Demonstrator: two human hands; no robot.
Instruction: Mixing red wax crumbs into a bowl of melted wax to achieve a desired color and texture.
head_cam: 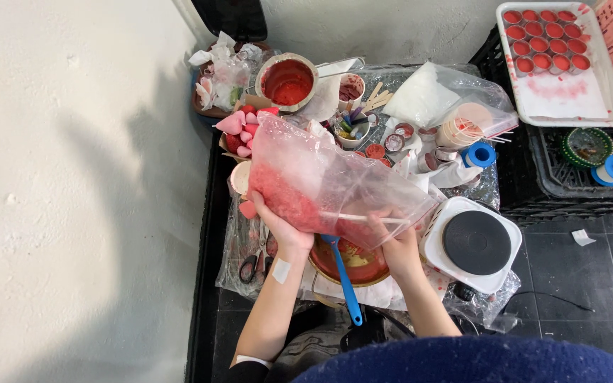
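A clear plastic bag [328, 181], its lower part full of red crumbly material, is held tilted in the middle of the cluttered counter [214, 206]. Left of the bag lie pink heart-shaped pieces [239, 131], and scissors [253, 266] rest below its left corner. The left hand [278, 223] cups the bag's filled underside, fingers closed on it. Directly under the bag sits a red-smeared pan [352, 262] with a blue handle. The right hand [395, 237] grips the bag's lower right corner. Above the bag stands a metal pot [289, 81] with red residue. Right of the bag sits a white single-burner hot plate [471, 242], and beyond it a white tray [562, 96] holding round red-filled cups, a pinkish sheet beside it.
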